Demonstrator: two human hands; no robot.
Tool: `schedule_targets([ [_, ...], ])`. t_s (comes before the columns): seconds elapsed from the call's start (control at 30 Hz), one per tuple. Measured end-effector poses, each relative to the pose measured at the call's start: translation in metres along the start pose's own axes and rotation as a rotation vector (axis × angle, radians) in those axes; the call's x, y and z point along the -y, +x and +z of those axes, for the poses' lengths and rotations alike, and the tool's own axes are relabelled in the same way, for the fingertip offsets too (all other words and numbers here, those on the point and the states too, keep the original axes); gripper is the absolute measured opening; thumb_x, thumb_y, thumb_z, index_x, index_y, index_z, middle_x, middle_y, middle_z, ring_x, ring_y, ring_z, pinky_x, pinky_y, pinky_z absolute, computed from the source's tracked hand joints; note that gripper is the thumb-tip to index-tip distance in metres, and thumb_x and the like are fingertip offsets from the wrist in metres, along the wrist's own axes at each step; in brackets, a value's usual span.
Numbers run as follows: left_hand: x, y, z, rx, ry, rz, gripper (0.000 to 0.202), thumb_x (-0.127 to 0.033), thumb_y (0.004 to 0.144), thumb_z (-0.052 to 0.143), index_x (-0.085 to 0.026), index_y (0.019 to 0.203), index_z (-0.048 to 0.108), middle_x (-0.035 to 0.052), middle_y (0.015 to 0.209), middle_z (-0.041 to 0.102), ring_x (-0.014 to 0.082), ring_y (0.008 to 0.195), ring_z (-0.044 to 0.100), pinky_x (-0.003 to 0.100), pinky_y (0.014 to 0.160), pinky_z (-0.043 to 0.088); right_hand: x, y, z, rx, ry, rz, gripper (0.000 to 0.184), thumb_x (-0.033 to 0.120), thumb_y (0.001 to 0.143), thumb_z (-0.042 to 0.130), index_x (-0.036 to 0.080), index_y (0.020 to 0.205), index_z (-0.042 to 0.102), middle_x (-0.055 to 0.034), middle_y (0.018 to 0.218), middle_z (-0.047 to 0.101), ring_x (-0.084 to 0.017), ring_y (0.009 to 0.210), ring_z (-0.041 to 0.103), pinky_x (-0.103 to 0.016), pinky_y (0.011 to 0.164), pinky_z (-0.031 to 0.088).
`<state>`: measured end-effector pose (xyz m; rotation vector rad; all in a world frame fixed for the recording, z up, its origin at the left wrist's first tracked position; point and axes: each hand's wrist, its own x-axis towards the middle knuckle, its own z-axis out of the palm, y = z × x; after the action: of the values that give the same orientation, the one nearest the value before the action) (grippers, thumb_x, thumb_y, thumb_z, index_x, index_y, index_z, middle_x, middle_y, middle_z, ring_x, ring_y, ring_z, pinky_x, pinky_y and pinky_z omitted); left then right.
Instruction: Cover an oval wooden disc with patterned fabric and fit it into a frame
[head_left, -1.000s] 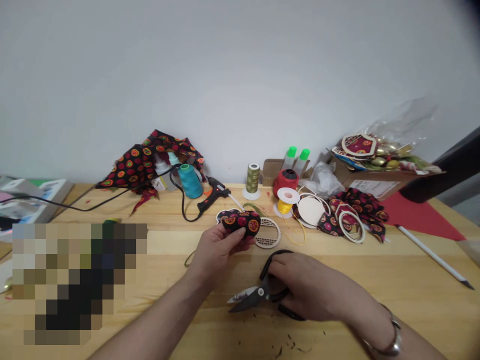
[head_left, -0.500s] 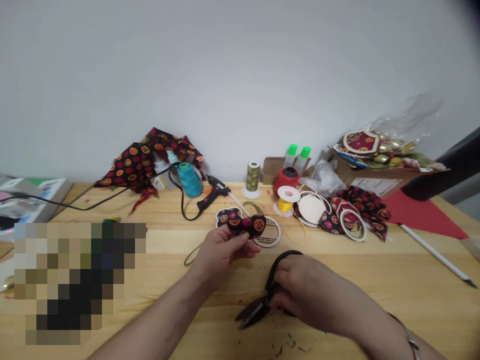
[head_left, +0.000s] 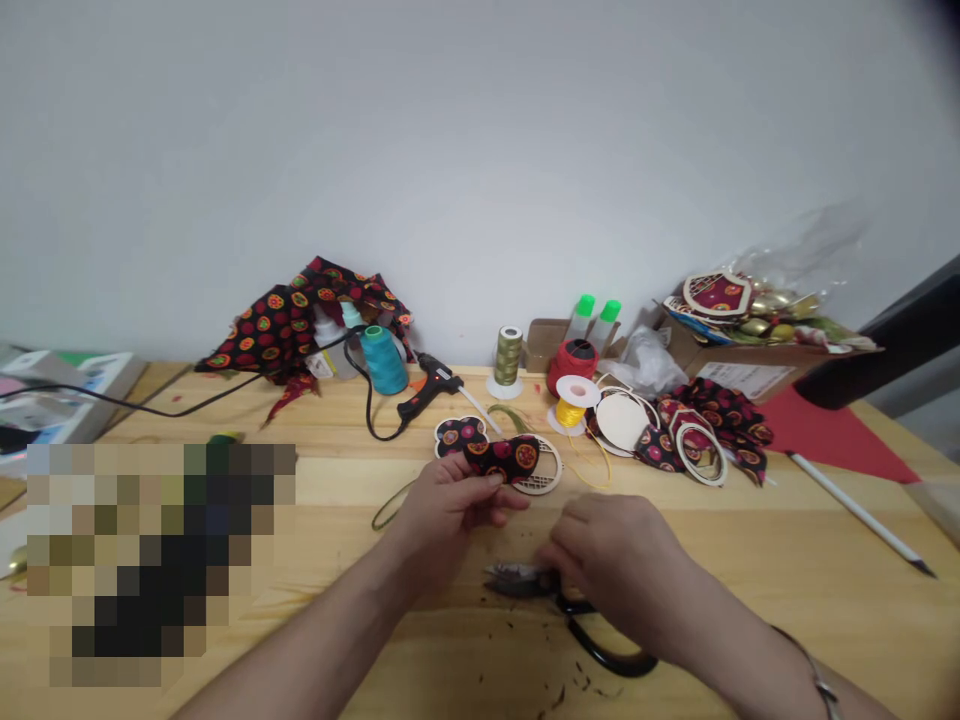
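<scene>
Left hand (head_left: 450, 510) is closed on a small padded fabric piece (head_left: 504, 457), black with red-orange dots, pinched between thumb and fingers. The piece is held just above the table (head_left: 787, 570), mid-width, roughly halfway between the near and far edges. It overlaps a wooden lattice disc (head_left: 546, 478) lying flat right behind it.

Right hand (head_left: 611, 560) is curled down over black scissors (head_left: 600, 645) that lie on the table near the near edge. The pivot area is covered by the fingers. The blades stick out to the left, the handle loop toward the near edge. Blades are seen closed.

Small dark trimmings (head_left: 577, 685) are scattered by the near edge, next to the scissors.

Along the far edge, left to right:
- patterned cloth heap (head_left: 292, 315)
- teal thread cone (head_left: 382, 360)
- black glue gun (head_left: 429, 385), cable run off to the left
- olive spool (head_left: 508, 355)
- red spool (head_left: 574, 358) with a yellow cord reel (head_left: 574, 400) in front of it

Wooden rings mixed with cloth scraps (head_left: 697, 430) are piled right of the reel. A cardboard box (head_left: 750, 360) is set at the far right corner. A white pencil (head_left: 862, 510) is laid near the right edge.
</scene>
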<state>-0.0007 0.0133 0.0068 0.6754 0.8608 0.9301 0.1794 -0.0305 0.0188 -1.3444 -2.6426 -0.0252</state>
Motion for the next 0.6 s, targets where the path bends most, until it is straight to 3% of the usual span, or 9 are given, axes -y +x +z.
schedule_targets([
  [0.1, 0.001, -0.001, 0.0, 0.064, -0.016, -0.028, 0.021, -0.008, 0.064, 0.07, -0.009, 0.085, 0.072, 0.0098, 0.082, 0.075, 0.0173, 0.071, 0.07, 0.019, 0.054, 0.051, -0.007, 0.006, -0.009, -0.237, 0.267, 0.114, 0.016, 0.021, 0.085, 0.056, 0.019, 0.072, 0.064, -0.0013, 0.065, 0.062, -0.013, 0.06, 0.056, -0.024, 0.054, 0.039],
  [0.23, 0.003, -0.002, -0.001, 0.157, -0.041, -0.043, 0.023, -0.01, 0.068, 0.07, -0.01, 0.091, 0.072, 0.0099, 0.089, 0.075, 0.0165, 0.076, 0.07, 0.02, 0.062, 0.052, -0.01, 0.018, -0.007, -0.451, 0.469, 0.148, 0.007, 0.016, 0.083, 0.057, 0.018, 0.088, 0.062, -0.0034, 0.077, 0.062, -0.016, 0.073, 0.056, -0.028, 0.066, 0.043],
  [0.33, 0.004, -0.001, -0.003, 0.209, -0.045, -0.04, 0.022, -0.01, 0.069, 0.07, -0.012, 0.09, 0.073, 0.0075, 0.086, 0.076, 0.0147, 0.075, 0.069, 0.02, 0.063, 0.052, -0.009, 0.025, 0.003, -0.486, 0.532, 0.144, 0.014, 0.013, 0.08, 0.06, 0.019, 0.092, 0.063, -0.0045, 0.083, 0.062, -0.018, 0.08, 0.056, -0.031, 0.07, 0.044],
  [0.5, 0.008, -0.002, -0.005, 0.241, -0.034, -0.029, 0.022, -0.01, 0.07, 0.069, -0.014, 0.091, 0.073, 0.0065, 0.089, 0.075, 0.0166, 0.079, 0.07, 0.022, 0.066, 0.053, -0.008, 0.028, 0.017, -0.591, 0.578, 0.095, 0.011, 0.014, 0.083, 0.057, 0.021, 0.083, 0.065, -0.0029, 0.076, 0.063, -0.016, 0.074, 0.057, -0.029, 0.066, 0.046],
  [0.6, 0.009, -0.003, -0.003, 0.273, -0.017, -0.037, 0.019, -0.01, 0.071, 0.068, -0.012, 0.089, 0.073, 0.007, 0.087, 0.075, 0.017, 0.079, 0.07, 0.023, 0.067, 0.053, -0.012, 0.027, 0.019, -0.566, 0.546, 0.122, 0.012, 0.014, 0.084, 0.055, 0.02, 0.077, 0.063, -0.0019, 0.07, 0.061, -0.015, 0.07, 0.055, -0.028, 0.064, 0.044],
])
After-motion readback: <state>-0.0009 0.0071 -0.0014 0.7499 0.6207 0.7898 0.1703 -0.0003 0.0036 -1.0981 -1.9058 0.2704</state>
